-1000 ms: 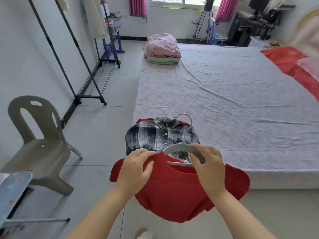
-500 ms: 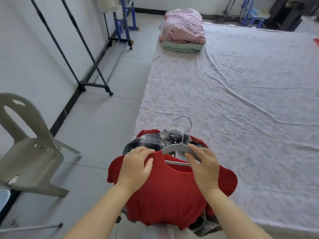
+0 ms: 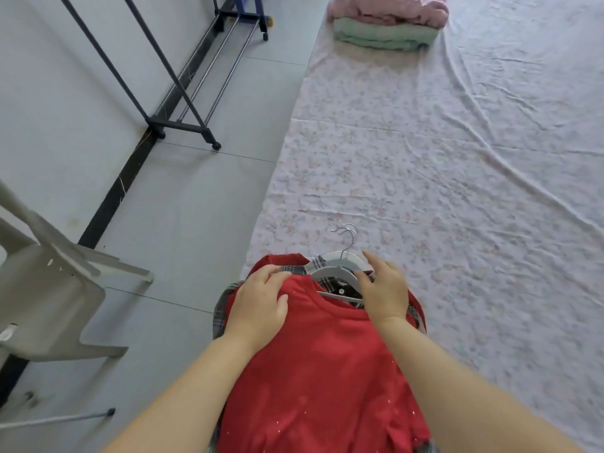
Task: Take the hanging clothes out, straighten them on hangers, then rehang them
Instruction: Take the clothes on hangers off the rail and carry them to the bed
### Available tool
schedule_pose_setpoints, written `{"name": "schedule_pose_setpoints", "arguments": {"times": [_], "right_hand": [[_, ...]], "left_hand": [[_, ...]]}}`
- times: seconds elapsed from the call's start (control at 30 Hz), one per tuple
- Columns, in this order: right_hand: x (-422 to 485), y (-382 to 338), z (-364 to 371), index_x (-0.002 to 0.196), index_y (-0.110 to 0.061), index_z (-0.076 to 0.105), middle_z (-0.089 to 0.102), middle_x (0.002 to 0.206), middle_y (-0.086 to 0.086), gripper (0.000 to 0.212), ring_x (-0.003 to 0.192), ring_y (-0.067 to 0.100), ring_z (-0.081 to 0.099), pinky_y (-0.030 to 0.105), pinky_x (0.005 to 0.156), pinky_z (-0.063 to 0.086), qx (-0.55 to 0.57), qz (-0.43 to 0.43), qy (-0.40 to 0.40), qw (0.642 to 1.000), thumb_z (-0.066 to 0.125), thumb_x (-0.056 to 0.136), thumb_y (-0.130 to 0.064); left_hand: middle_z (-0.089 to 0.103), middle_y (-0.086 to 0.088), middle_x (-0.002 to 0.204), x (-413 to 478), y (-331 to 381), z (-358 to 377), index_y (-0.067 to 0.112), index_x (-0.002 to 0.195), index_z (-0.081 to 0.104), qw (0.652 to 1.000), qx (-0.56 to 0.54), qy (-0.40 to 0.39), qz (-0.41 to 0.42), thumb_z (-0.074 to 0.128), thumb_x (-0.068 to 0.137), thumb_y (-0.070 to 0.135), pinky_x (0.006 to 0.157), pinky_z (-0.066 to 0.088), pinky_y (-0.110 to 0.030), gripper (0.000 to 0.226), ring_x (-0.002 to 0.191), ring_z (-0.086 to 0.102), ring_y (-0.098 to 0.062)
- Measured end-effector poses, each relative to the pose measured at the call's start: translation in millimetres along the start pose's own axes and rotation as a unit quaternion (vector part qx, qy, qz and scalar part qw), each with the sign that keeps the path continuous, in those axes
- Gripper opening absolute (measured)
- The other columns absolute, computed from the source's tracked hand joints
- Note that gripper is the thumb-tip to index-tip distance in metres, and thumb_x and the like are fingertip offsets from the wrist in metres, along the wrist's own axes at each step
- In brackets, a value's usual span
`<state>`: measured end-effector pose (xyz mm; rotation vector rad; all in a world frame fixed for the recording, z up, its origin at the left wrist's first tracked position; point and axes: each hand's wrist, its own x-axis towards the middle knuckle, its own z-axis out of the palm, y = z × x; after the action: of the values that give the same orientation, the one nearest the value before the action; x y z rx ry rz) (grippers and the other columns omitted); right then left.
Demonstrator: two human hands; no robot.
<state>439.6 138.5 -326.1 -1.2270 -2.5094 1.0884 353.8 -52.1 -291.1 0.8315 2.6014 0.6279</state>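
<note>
HANGING CLOTHES LAID OUT FOR STRAIGHTENING: A person's two hands hold a stack of hung garments at the near corner of a bed, with a red T-shirt on top. The left hand curls its fingers over the shirt's shoulder. It grasps the cloth where it wraps the end of the grey hanger, apparently to keep the garment square on its frame. The right hand is released, its fingers spread and lying across the hanger's other arm, seemingly steadying it rather than gripping.

Under the hands and the red shirt lies a plaid shirt. Its collar shows just beyond the fingers and its edge peeps out to the left of the left hand. The metal hooks point away from the hands, over the bed. Laying the pile flat likely gives a firm surface for smoothing each piece before it is rehung.

Beyond the hands, the bed's wrinkled floral surface runs toward folded bedding, pink over green, well ahead. Grey floor tiles lie to the left of the hands. Ahead and to the left a dark clothes rack stands by the wall, and a grey plastic chair sits out to the left of the left forearm.
</note>
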Motion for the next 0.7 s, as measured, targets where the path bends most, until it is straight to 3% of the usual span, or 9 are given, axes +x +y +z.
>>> {"name": "schedule_pose_setpoints", "arguments": {"times": [0.23, 0.47, 0.7], "right_hand": [[-24.7, 27.8, -0.4, 0.122, -0.016, 0.060, 0.060, 0.119, 0.006, 0.038, 0.112, 0.024, 0.050, 0.035, 0.094, 0.041, -0.027, 0.033, -0.079, 0.996, 0.064, 0.084, -0.020], [-74.2, 33.4, -28.1, 0.136, -0.022, 0.043, 0.044, 0.136, 0.002, 0.051, 0.122, 0.024, 0.041, 0.035, 0.100, 0.037, -0.126, 0.086, -0.167, 0.974, 0.058, 0.088, -0.033], [-142.6, 23.3, -64.7, 0.142, -0.020, 0.032, 0.036, 0.140, 0.003, 0.059, 0.127, 0.021, 0.038, 0.034, 0.105, 0.034, -0.134, 0.133, -0.140, 0.972, 0.056, 0.089, -0.033]], "left_hand": [[0.046, 0.001, 0.134, -8.5, 2.5, 18.6, 0.017, 0.132, 0.048, 0.997, 0.039, -0.071, -0.005, 0.054, 0.088, 0.021, 0.104, 0.030, -0.030, 0.045, 0.126, 0.039, -0.016], [0.042, 0.003, 0.136, -5.4, 31.1, -2.9, 0.020, 0.140, 0.033, 0.982, 0.128, -0.130, 0.040, 0.048, 0.091, 0.034, 0.103, 0.029, -0.031, 0.054, 0.127, 0.037, -0.016], [0.043, 0.003, 0.134, -18.4, 77.8, -30.8, 0.020, 0.137, 0.036, 0.950, 0.202, -0.171, 0.164, 0.051, 0.088, 0.037, 0.101, 0.034, -0.033, 0.054, 0.124, 0.040, -0.018]]}}
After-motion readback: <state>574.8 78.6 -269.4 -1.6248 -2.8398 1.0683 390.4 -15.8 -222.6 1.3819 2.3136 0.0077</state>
